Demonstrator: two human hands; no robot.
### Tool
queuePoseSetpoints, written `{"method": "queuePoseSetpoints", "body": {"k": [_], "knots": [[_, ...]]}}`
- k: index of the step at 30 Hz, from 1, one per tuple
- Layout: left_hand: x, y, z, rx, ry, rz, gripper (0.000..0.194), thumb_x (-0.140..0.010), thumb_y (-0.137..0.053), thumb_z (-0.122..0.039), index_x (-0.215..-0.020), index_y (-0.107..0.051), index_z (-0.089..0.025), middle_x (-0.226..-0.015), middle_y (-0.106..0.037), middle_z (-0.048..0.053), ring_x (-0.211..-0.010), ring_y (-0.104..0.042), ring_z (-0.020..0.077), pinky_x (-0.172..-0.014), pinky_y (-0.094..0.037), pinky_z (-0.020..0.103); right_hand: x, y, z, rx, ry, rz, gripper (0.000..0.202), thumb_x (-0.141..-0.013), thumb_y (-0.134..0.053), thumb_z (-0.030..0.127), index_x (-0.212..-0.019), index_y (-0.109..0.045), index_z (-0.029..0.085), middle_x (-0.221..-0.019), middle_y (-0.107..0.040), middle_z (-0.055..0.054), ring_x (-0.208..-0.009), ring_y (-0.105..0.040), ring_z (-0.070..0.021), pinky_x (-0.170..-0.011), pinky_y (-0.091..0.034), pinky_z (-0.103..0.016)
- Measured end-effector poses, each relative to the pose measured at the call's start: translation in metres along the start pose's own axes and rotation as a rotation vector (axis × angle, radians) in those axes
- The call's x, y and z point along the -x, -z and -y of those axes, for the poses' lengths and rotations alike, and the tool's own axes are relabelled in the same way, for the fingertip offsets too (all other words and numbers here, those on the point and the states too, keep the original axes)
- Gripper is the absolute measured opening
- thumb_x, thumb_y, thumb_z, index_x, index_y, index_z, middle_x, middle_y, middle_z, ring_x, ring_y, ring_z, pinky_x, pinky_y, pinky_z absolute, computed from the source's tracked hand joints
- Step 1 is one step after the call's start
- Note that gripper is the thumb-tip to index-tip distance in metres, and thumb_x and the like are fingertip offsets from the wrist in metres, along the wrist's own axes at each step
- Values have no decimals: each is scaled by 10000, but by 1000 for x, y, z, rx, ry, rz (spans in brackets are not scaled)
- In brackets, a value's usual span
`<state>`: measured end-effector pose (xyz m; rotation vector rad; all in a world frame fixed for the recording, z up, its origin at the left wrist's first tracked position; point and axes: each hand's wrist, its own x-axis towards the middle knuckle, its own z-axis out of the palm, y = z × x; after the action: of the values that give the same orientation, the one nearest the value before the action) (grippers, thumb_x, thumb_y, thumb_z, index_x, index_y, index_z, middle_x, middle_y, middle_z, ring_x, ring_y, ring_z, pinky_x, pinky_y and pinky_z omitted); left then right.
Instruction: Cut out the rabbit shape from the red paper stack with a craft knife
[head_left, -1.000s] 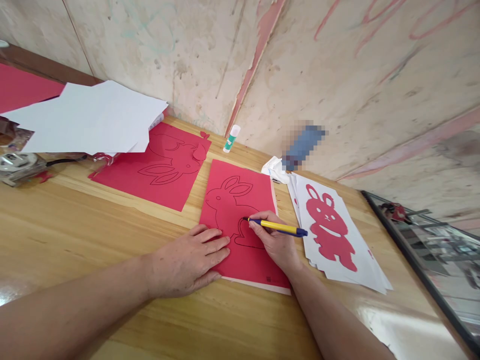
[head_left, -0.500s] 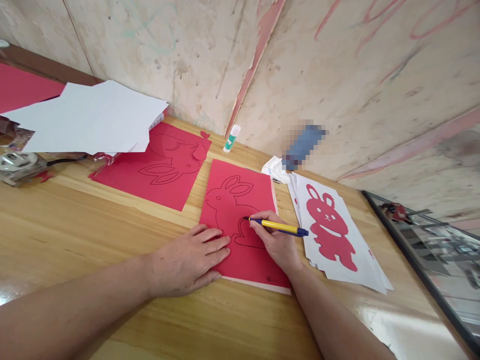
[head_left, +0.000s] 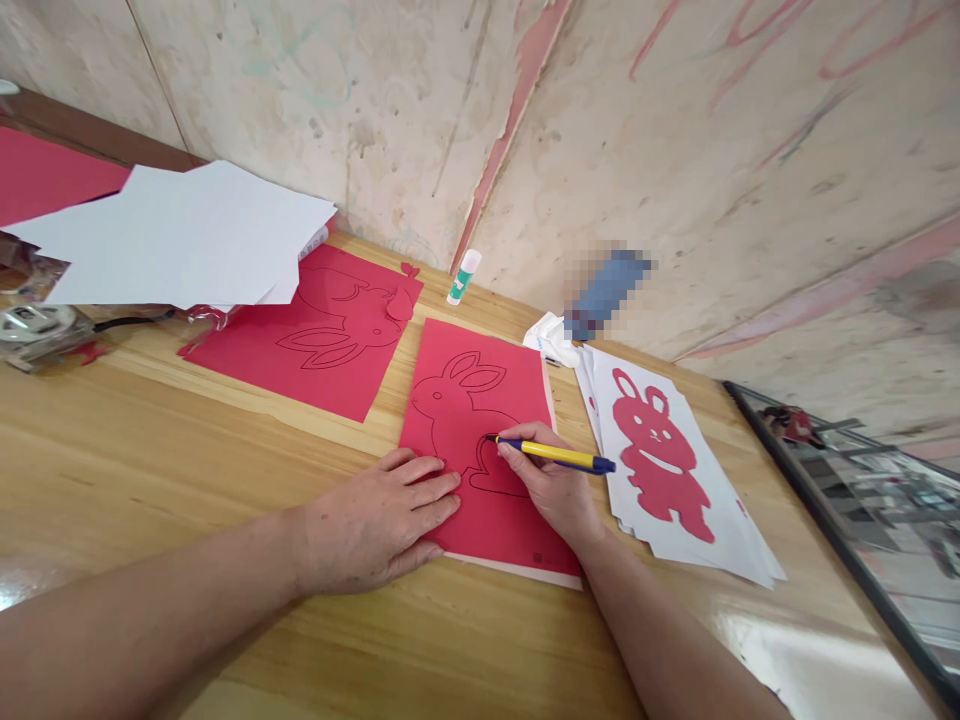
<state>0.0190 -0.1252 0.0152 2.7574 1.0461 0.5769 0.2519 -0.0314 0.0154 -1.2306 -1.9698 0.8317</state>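
Under both my hands lies a sheet of red paper (head_left: 480, 530) with a rabbit outlined in black. Paler paper peeks out beneath its right and lower edges. My right hand (head_left: 555, 490) grips a yellow pen (head_left: 551, 454) with dark blue ends, its tip touching the line near the rabbit's hind leg. Fingers stretched out flat, my left hand (head_left: 390, 520) rests on the sheet's lower left edge. A second red sheet (head_left: 322, 380), also bearing a rabbit outline, lies to the upper left, apart from my hands.
White papers (head_left: 202, 240) are piled at the left near a tape measure (head_left: 34, 330). By the wall stands a glue stick (head_left: 463, 278). At right, a red rabbit cutout (head_left: 660, 460) lies on white sheets, with a dark-framed glass panel (head_left: 847, 540) beyond.
The pen and my right fingertips have shifted very slightly left along the drawn line. My left hand and the papers stay in place.
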Motion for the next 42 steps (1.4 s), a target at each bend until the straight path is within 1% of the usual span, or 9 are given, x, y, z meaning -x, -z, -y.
{"method": "queuePoseSetpoints", "body": {"k": [5,12,19,25,32,42], "knots": [[0,-1,0,8,1,-9,404,-960,-448,-360,-1280,-543,-132,-1330,-569,125,-1224,-484,300,-1030,-362,467,0,0,-1,10,-4,17,193,-831,-606,406,-860,-638,218,-815,-669,-39,-739,-606,-183,-681,-500,-319],[0,-1,0,-7,5,19,408,-965,-436,-356,-1290,-534,-129,-1348,-559,115,-1225,-479,306,-1033,-358,473,1,2,-1,20,-16,40,178,-833,-609,392,-869,-643,220,-831,-680,-37,-751,-610,-185,-675,-494,-314],[0,0,0,-16,6,40,421,-976,-402,-369,-1292,-532,-124,-1364,-547,109,-1228,-471,316,-1028,-363,490,0,1,0,9,9,24,162,-836,-609,369,-869,-639,214,-812,-666,-33,-733,-601,-174,-671,-491,-306],[0,0,0,-16,6,26,415,-973,-415,-368,-1290,-536,-130,-1355,-556,107,-1230,-473,304,-1040,-359,467,0,1,-2,8,-1,33,167,-838,-610,371,-876,-640,211,-820,-670,-37,-737,-602,-175,-669,-488,-303],[1,0,-1,-20,7,34,414,-974,-411,-365,-1292,-533,-129,-1362,-549,109,-1235,-469,303,-1042,-359,470,1,2,-6,12,3,71,167,-845,-612,373,-895,-642,217,-849,-675,-33,-768,-603,-173,-691,-475,-298],[0,-1,-1,-29,8,35,417,-976,-407,-368,-1295,-531,-130,-1361,-551,105,-1235,-467,304,-1038,-359,470,1,1,-4,12,16,61,153,-844,-612,360,-885,-644,216,-843,-676,-32,-760,-606,-170,-679,-482,-289]]}}
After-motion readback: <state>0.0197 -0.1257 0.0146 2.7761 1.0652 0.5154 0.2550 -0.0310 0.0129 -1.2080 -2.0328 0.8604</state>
